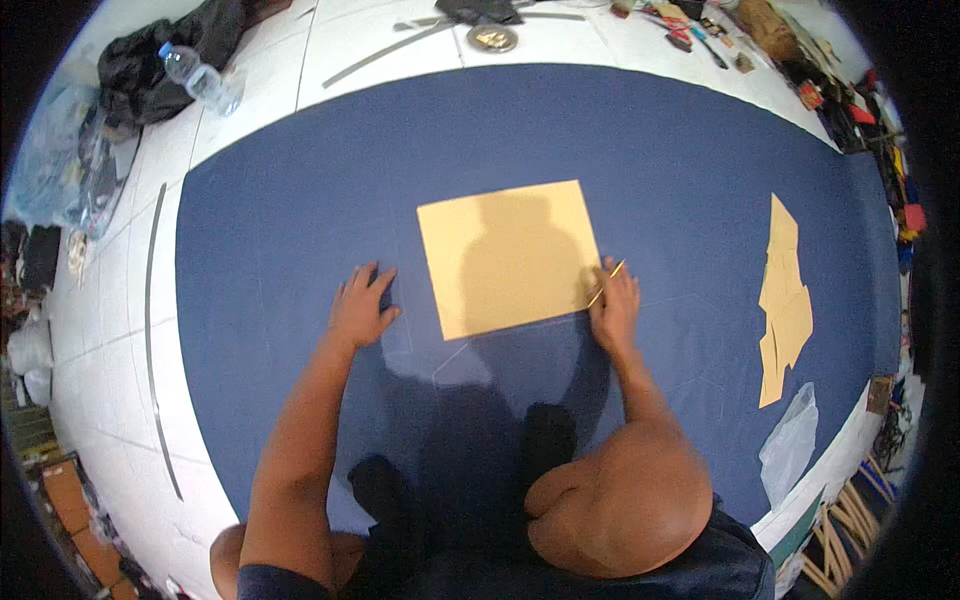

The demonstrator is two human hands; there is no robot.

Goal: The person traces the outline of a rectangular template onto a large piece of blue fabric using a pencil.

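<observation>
A large dark blue cloth [300, 200] lies spread over the floor, with faint pale lines drawn on it. On its middle lies a yellow rectangular sheet of card or paper [450, 270], slightly tilted, my shadow across it. My left hand [362, 308] rests on the cloth left of the sheet, fingers spread, holding nothing. At the sheet's right edge, my right hand [618, 305] grips a thin yellowish pencil [619, 268], its fingers closed round it. Whether the pencil's tip touches the cloth is too small to tell.
Cut yellow paper pieces [785, 290] and a clear plastic bag [790, 440] lie on the cloth's right side. Beyond the cloth are a round metal dish [492, 38], a water bottle [200, 78] and scattered tools. A long dark strip [152, 340] lies on the left floor tiles.
</observation>
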